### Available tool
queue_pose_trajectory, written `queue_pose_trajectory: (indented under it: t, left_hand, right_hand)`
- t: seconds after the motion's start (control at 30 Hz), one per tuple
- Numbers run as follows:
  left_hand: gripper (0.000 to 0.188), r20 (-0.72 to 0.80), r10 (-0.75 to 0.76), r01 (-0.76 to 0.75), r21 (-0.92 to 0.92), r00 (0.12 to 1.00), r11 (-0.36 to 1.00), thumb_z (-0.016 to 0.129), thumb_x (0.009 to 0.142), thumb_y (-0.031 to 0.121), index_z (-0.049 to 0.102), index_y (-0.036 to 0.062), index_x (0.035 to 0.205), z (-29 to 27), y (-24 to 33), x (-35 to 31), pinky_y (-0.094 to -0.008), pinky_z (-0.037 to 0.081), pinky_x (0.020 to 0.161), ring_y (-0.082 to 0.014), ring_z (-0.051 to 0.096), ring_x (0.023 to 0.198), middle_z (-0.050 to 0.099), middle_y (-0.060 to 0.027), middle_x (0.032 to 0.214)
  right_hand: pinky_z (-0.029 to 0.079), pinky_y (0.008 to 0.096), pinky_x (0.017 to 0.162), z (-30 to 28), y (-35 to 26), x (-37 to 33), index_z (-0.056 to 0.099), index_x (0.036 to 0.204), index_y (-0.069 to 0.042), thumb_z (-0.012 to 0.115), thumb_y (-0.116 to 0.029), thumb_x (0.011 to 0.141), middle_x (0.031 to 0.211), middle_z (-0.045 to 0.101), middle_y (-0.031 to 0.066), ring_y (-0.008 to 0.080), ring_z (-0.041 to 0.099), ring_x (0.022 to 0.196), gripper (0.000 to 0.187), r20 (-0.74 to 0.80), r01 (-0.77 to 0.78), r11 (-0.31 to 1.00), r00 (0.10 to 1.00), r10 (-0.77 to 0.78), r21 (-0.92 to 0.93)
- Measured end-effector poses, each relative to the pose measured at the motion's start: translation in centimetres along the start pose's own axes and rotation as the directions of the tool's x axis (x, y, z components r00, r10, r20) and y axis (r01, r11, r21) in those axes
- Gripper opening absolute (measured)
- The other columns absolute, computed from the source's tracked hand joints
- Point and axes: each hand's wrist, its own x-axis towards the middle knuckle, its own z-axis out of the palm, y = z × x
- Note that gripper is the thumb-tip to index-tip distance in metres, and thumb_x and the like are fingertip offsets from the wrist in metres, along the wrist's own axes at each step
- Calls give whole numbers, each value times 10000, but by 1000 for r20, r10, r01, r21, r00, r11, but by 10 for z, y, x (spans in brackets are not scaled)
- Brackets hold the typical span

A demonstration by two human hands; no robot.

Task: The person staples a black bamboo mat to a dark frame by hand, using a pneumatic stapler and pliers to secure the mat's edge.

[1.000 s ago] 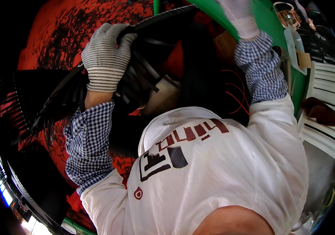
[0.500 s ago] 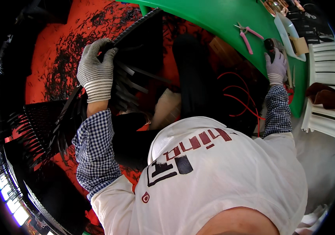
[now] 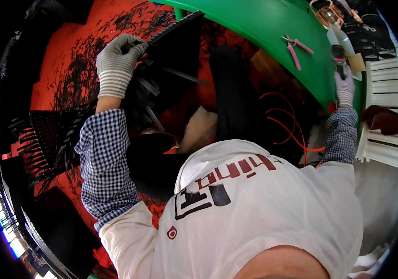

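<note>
A black woven panel [image 3: 178, 39] with a ridged, plaited edge stands at upper left, loose black strips [image 3: 148, 86] hanging below its near corner. My gloved left hand [image 3: 116, 65] is closed on that edge, thumb and fingers pinching it. Far to the right, above the green table [image 3: 259, 28], my gloved right hand [image 3: 345, 88] is wrapped round the handle of a black handheld tool [image 3: 339, 59]. The tool's exact kind is hard to make out. A thin red hose [image 3: 296, 123] loops between my body and the table's edge.
Pink-handled snips [image 3: 296, 50] lie opened on the table. Beyond the tool are a pale tray [image 3: 337, 36] and a copper-coloured object [image 3: 327, 15]. White slats [image 3: 389, 88] with a brown cloth [image 3: 385, 120] stand at right. Black cuttings litter the red floor [image 3: 54, 65].
My right hand has lifted the black tool and shifted right with it. My left hand has moved slightly up along with the panel, which has shifted a little to the right.
</note>
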Motion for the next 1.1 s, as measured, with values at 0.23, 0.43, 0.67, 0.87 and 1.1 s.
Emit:
queue_pose_trajectory:
  t: [0.23,0.43,0.67,0.87,1.1]
  left_hand:
    - [160,24,21,-20,-29,1000,999,793,835,239,773,128,948,-7,-21,9,-285,535,655,-103,620,649,695,-9,735]
    - [152,38,-11,11,-6,999,1000,787,835,254,773,141,937,-1,-20,-3,-288,522,659,-110,613,651,690,-5,732]
    - [92,25,-4,5,-30,1000,1000,737,874,129,754,71,943,-1,-3,-11,-245,527,680,-72,601,684,688,0,754]
    - [146,37,-68,65,59,997,996,762,864,191,766,92,972,-3,3,-10,-261,534,674,-83,624,689,691,-13,757]
    - [204,54,-73,71,39,996,997,765,847,366,782,182,933,1,-8,-7,-307,534,717,-123,647,695,718,7,771]
  right_hand:
    - [523,284,767,-85,-110,-87,641,1099,6,721,-264,895,862,677,90,162,648,795,347,128,177,514,854,-504,840]
    - [542,288,654,-51,-236,-170,678,967,-17,749,-209,876,721,668,32,153,652,648,224,262,91,390,601,-755,916]
    - [601,357,794,-9,-286,-224,631,1249,-105,837,-303,737,1004,733,114,281,732,864,586,-410,827,-63,209,-888,558]
    - [526,359,624,22,-275,-244,567,1329,-121,809,-274,651,785,617,39,235,627,663,735,-324,947,-98,7,-946,307]
    - [494,364,615,22,-272,-251,573,1342,-96,797,-225,685,777,617,29,219,615,671,707,-319,968,-94,-15,-948,234]
